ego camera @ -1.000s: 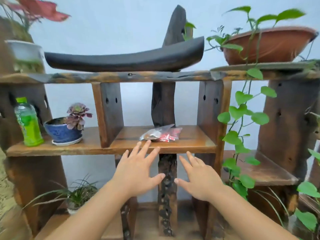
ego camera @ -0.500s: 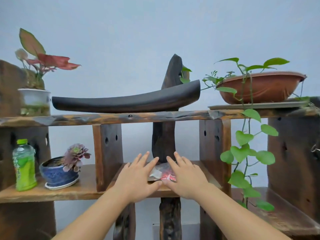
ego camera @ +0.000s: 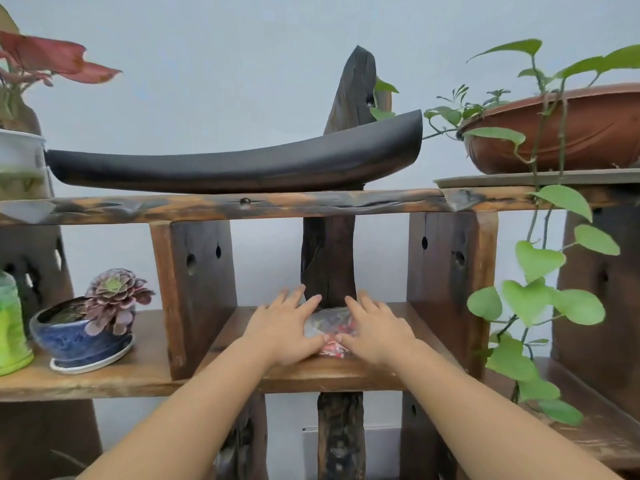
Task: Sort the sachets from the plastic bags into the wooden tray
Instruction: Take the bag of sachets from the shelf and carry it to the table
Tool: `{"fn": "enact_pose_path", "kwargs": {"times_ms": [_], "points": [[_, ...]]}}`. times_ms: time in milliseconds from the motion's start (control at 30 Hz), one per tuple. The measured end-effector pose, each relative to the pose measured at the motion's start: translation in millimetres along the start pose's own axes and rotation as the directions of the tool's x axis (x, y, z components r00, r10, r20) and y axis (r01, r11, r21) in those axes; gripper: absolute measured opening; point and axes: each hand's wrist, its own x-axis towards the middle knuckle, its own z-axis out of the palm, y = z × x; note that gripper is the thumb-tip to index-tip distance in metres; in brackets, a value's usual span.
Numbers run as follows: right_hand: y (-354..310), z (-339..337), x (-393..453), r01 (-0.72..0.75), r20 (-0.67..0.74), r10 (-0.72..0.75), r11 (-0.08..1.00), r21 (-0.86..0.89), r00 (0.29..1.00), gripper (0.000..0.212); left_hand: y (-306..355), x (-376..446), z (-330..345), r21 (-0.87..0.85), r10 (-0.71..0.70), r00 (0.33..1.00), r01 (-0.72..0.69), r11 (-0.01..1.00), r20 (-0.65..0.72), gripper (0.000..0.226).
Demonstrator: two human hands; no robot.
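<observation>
Just between both hands (ego camera: 330,327): plastic bag (ego camera: 329,322) on wooden shelf (ego camera: 346,370).

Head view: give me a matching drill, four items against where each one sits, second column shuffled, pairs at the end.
Items:
1. plastic bag of sachets
2. succulent in blue pot
3. dark curved wooden piece
4. green bottle

Places:
A. on the top plank, in the middle
B. far left edge of the lower shelf
C. middle cubby of the lower shelf, between the left hand and the right hand
D. lower shelf, left of the cubby's left wall

Pairs: 1-C, 2-D, 3-A, 4-B
</observation>
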Motion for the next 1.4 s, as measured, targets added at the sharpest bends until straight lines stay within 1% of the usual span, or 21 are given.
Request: {"fn": "enact_pose_path", "kwargs": {"times_ms": [100,267,333,433,600,733,833,900,933,1000,1033,1100,1167,1233,1267,1333,1400], "points": [[10,21,18,-0.02,0.07,0.02,1.0,-0.008,0.997,0.074,-8,23,20,-0.03,-0.019,0.999,0.02,0.999,0.043,0.079],[16,56,38,-0.046,0.161,0.039,0.998,0.043,0.986,0.076,-13,42,73,-0.184,-0.028,0.989,0.055,0.981,0.147,0.078],[17,66,43,-0.051,0.184,0.038,0.997,0.062,0.982,0.079,-15,44,92,-0.245,-0.033,0.989,0.068,0.967,0.146,0.078],[21,70,50,-0.05,0.197,0.036,0.996,0.069,0.98,0.078,-19,50,102,-0.272,-0.033,0.993,0.064,0.96,0.114,0.08],[21,73,50,0.046,0.142,-0.067,0.988,0.145,0.988,0.069,-21,56,108,-0.287,-0.007,0.995,0.036,0.957,0.101,0.079],[24,79,55,0.065,0.141,-0.093,0.979,0.193,0.986,0.075,-22,55,109,-0.28,0.028,0.997,-0.008,0.96,0.067,0.076],[25,79,56,0.093,0.121,-0.127,0.963,0.253,0.984,0.074,-21,51,107,-0.277,0.055,0.997,-0.041,0.96,0.045,0.078],[24,77,53,0.105,0.096,-0.141,0.944,0.314,0.985,0.072,-21,50,106,-0.277,0.067,0.996,-0.05,0.96,0.053,0.081],[24,75,52,0.108,0.074,-0.142,0.933,0.344,0.987,0.07,-21,49,107,-0.278,0.072,0.996,-0.053,0.959,0.057,0.081],[21,69,49,0.099,0.012,-0.114,0.905,0.413,0.993,0.057,-21,49,107,-0.294,0.073,0.995,-0.05,0.954,0.069,0.081],[19,66,49,0.079,-0.019,-0.08,0.879,0.47,0.997,0.05,-22,49,107,-0.307,0.067,0.995,-0.041,0.951,0.075,0.079],[10,62,49,0.022,-0.058,0.017,0.793,0.608,0.998,0.04,-23,48,108,-0.353,0.062,0.996,-0.033,0.935,0.069,0.075],[-1,64,52,-0.011,-0.081,0.095,0.711,0.703,0.992,0.035,-23,47,106,-0.419,0.059,0.997,-0.031,0.908,0.055,0.069],[-12,68,56,-0.026,-0.094,0.143,0.667,0.745,0.985,0.036,-25,47,106,-0.52,0.03,0.999,-0.01,0.854,0.029,0.063],[-15,69,57,-0.032,-0.098,0.16,0.654,0.756,0.982,0.039,-26,46,106,-0.591,0.002,1.0,0.006,0.806,0.013,0.06],[-18,68,60,-0.054,-0.101,0.208,0.629,0.776,0.973,0.046,-29,46,101,-0.737,-0.061,0.998,0.033,0.676,-0.011,0.057],[-19,68,63,-0.089,-0.086,0.267,0.579,0.811,0.96,0.05,-30,42,93,-0.817,-0.099,0.994,0.017,0.576,-0.048,0.049]]}}
